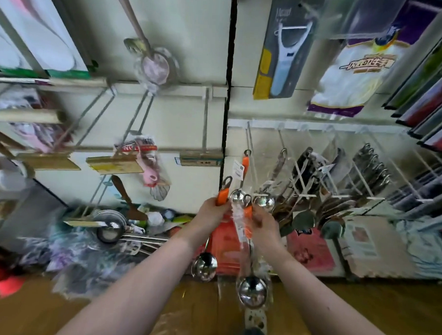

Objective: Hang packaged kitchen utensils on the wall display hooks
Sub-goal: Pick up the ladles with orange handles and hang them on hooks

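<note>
Status: task partly complete. One orange-handled hung ladle (245, 164) hangs by its handle loop on a wall hook (249, 140) of the right panel, bowl down, just above the hands. The hooks to its right carry further utensils, closely packed.

Two items are in hand and not yet hung. The left hand (210, 212) grips the orange handle of the first ladle (223, 196) with its fingers curled round it. The handle loop points up toward the hook, and the bowl hangs below the wrist. The right hand (264, 223) pinches the handle of the second ladle (252, 291), which sits in a clear plastic sleeve. Its bowl hangs low between the forearms. The two handles lie just beside each other, near the bowl of the hung ladle.

Remaining, as judged from this position: raise each loop and thread it over the hook tip, one ladle at a time. More steel ladles (111, 229) lie in a pile at the wall base to the left; whether they belong to this job cannot be told. A bare hook (205, 121) projects from the left panel
</note>
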Action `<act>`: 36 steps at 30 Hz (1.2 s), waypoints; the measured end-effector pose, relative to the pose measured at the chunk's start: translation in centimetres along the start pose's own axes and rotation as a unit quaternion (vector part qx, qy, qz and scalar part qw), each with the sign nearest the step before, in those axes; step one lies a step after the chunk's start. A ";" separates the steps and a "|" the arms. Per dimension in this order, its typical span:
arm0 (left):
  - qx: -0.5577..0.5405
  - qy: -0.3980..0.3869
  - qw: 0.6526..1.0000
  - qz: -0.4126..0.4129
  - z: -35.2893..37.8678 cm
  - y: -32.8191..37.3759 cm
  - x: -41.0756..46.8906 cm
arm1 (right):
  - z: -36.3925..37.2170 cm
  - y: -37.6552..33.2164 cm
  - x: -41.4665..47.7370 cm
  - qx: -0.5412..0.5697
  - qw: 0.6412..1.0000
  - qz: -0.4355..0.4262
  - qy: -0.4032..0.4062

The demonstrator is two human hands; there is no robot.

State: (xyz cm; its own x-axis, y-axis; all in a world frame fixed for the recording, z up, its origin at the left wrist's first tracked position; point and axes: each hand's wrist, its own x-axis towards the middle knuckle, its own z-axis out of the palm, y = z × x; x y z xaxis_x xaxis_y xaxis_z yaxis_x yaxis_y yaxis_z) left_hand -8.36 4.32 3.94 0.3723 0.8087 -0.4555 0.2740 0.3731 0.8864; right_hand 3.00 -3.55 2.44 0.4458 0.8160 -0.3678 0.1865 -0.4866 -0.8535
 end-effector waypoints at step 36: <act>0.026 0.059 0.998 -0.013 2.4 0.6 7.2 | -0.3 1.3 9.7 0.083 0.996 -0.032 0.004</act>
State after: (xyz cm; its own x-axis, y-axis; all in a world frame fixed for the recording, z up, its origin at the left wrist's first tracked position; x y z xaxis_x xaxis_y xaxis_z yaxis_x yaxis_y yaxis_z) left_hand -3.35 9.25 0.95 0.2575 0.8480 -0.4632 0.3285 0.3740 0.8673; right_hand 7.84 3.68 -2.14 0.4455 0.8404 -0.3085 0.0673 -0.3751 -0.9246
